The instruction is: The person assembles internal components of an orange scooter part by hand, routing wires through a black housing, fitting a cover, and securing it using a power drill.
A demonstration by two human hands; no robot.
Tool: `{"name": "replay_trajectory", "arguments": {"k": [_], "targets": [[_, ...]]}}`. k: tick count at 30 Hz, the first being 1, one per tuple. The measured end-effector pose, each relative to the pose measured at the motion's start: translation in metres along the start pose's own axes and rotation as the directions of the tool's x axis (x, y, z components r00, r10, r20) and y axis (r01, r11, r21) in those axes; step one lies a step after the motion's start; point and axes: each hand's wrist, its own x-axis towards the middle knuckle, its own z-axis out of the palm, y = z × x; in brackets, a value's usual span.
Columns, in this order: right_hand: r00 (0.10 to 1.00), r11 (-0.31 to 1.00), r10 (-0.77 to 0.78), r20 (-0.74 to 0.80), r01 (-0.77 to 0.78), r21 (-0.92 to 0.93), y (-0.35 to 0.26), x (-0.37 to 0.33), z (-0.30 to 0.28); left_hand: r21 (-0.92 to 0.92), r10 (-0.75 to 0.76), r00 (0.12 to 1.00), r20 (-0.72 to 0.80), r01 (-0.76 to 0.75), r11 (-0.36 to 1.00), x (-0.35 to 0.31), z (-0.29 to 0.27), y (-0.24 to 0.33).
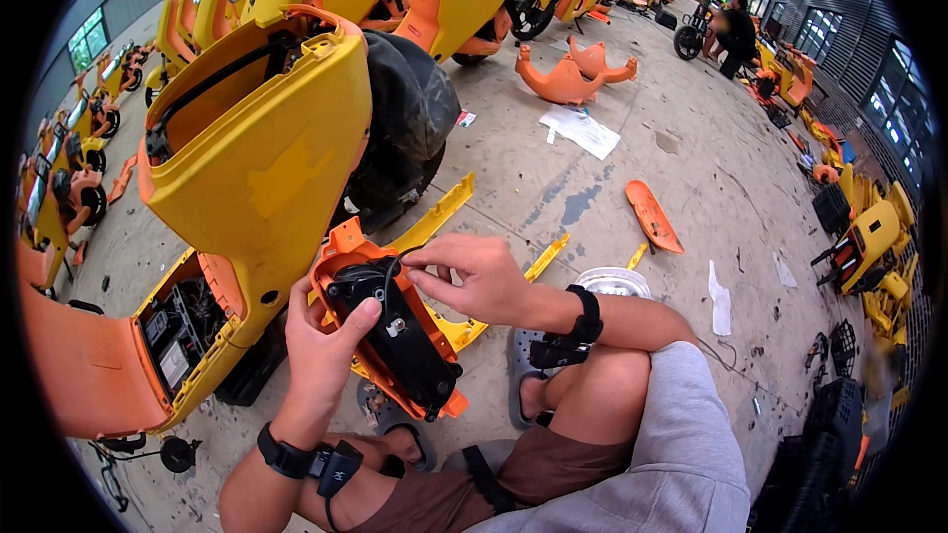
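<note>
In front of my knees is an orange plastic scooter part point(342, 239) with a long black unit point(413, 355) set in it. My left hand point(321, 341) grips its left side, the thumb pressed on the black unit beside a small metal fitting. Thumb and forefinger of my right hand point(479, 276) pinch a thin black cable point(391, 268) that curves up from the unit's upper end. Just left stands a partly stripped yellow scooter body point(267, 163); its floor compartment point(183, 326) lies open, showing black parts and wiring.
Long yellow trim strips point(434, 212) lie on the floor behind the orange part. Farther off are an orange curved panel point(654, 217), an orange fender-like piece point(563, 77) and white paper point(583, 130). Scooters stand in rows behind; a person point(733, 35) crouches far right, near piled parts point(874, 237).
</note>
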Motion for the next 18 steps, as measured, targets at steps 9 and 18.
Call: {"name": "replay_trajectory", "arguments": {"k": [9, 18], "targets": [[0.999, 0.999, 0.036, 0.023, -0.036, 0.02, -0.0012, -0.0009, 0.0052, -0.053, -0.01, 1.0, 0.023, 0.011, 0.999, -0.0003, -0.0021, 0.0005], [0.981, 0.98, -0.191, -0.026, 0.189, -0.069, 0.0062, 0.0051, 0.0044, -0.106, -0.052, 0.994, 0.092, 0.062, 0.992, -0.0032, -0.0031, 0.0064]]}}
